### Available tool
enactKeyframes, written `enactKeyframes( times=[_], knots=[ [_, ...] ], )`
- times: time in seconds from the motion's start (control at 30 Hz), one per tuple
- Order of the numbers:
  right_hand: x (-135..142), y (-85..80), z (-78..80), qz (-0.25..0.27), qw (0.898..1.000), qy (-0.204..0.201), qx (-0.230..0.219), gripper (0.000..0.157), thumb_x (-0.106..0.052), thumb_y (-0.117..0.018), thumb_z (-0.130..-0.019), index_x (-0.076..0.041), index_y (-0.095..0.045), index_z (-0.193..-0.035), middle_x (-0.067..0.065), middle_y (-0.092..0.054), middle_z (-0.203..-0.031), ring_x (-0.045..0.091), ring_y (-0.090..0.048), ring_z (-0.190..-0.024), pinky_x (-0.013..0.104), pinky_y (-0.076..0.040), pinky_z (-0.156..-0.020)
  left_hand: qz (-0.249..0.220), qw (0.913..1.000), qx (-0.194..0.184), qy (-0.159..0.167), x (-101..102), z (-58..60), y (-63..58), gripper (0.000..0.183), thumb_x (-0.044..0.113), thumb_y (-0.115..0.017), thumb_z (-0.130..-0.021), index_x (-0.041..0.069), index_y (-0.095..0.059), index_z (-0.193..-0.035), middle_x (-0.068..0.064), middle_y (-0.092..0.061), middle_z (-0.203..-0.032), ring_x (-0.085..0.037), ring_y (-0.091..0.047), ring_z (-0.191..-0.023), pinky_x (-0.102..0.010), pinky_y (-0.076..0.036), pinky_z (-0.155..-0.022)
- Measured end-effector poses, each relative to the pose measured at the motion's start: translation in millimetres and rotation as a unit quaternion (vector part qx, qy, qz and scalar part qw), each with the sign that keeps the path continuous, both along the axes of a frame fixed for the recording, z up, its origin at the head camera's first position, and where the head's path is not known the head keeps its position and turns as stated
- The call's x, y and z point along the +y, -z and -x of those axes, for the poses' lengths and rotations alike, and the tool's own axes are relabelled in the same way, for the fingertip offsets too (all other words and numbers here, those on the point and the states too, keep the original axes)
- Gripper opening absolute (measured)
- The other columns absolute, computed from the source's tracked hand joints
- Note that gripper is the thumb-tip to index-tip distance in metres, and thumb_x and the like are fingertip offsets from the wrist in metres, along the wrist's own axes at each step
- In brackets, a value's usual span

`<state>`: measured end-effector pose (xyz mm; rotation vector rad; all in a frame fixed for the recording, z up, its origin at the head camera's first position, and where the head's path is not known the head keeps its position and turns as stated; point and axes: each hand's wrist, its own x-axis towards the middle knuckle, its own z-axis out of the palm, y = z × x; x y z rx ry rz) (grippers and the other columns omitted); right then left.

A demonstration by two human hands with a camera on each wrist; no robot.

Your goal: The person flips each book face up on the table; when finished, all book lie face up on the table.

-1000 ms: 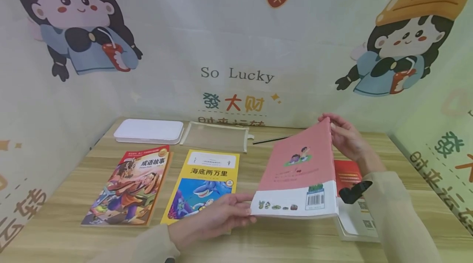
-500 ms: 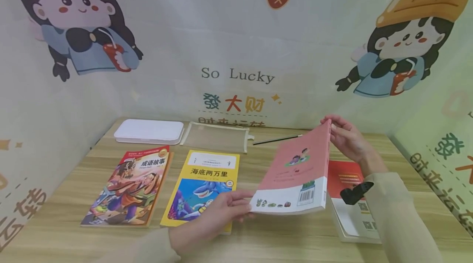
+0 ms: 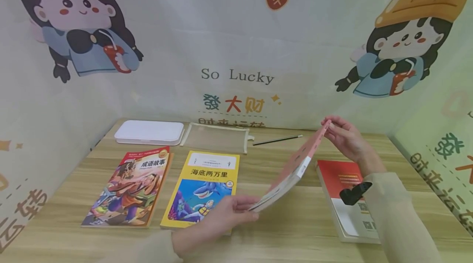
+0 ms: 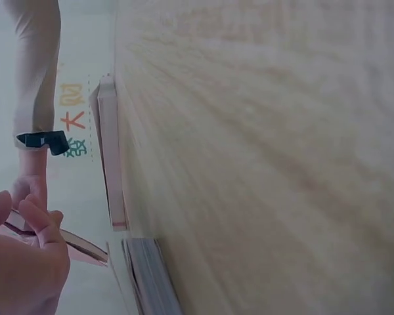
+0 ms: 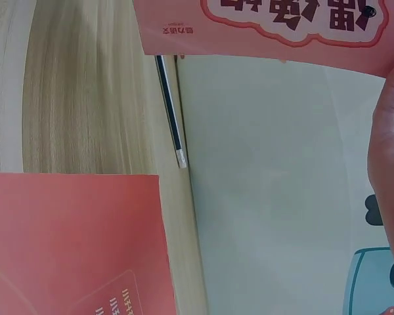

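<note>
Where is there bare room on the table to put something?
Bare wood lies between the yellow book and the red-and-white book, below the held pink book, and left of the leftmost book. Crowded: back left, with white case beside mesh pouch.

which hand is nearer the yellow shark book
Left: in the head view, the left hand overlaps the near right corner of the yellow book; the right hand is well off to the right, holding the pink book.
</note>
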<state>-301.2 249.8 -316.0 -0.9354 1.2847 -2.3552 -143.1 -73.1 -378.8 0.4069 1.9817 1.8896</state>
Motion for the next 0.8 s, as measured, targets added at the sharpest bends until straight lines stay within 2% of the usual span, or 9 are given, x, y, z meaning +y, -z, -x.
enactKeyframes(
  times=[0.17,0.37,0.6,0.8],
  knots=[
    [-1.1,-0.6,-1.8,-0.018,0.999,0.044,-0.012,0.023,0.006,-0.037,-0.091,0.0,-0.057,-0.1,0.009,-0.061,-0.095,0.017,-0.056,-0.086,0.024,-0.046,-0.079,-0.023,0.9996,-0.014,-0.012,-0.9,-0.6,1.0,0.032,0.009,-0.062,-0.082,-0.005,-0.056,-0.111,-0.018,-0.062,-0.099,-0.027,-0.058,-0.093,-0.032,-0.048,-0.078],
    [-2.2,-1.4,-2.7,-0.033,0.995,0.085,-0.029,0.02,0.004,-0.041,-0.091,-0.001,-0.06,-0.097,0.007,-0.061,-0.09,0.015,-0.058,-0.08,0.022,-0.048,-0.074,-0.031,0.9992,-0.021,-0.014,-1.7,1.6,1.4,0.032,0.011,-0.059,-0.085,-0.005,-0.056,-0.112,-0.018,-0.061,-0.101,-0.028,-0.058,-0.093,-0.035,-0.048,-0.078],
    [-3.0,-1.8,-3.0,-0.04,0.992,0.11,-0.044,0.017,0.003,-0.045,-0.09,-0.002,-0.06,-0.094,0.006,-0.061,-0.087,0.014,-0.058,-0.078,0.022,-0.048,-0.073,-0.046,0.9985,-0.016,-0.023,-2.3,3.1,5.7,0.03,0.013,-0.054,-0.088,-0.007,-0.053,-0.11,-0.021,-0.061,-0.099,-0.03,-0.059,-0.087,-0.035,-0.05,-0.073],
    [-4.8,-2.2,-3.1,-0.053,0.987,0.138,-0.061,0.015,0.001,-0.047,-0.089,-0.003,-0.061,-0.091,0.006,-0.062,-0.085,0.013,-0.058,-0.075,0.021,-0.048,-0.071,-0.049,0.998,-0.016,-0.037,-2.6,3.6,4.4,0.024,0.013,-0.05,-0.091,-0.007,-0.05,-0.104,-0.023,-0.06,-0.098,-0.031,-0.061,-0.085,-0.037,-0.051,-0.071]
  ],
)
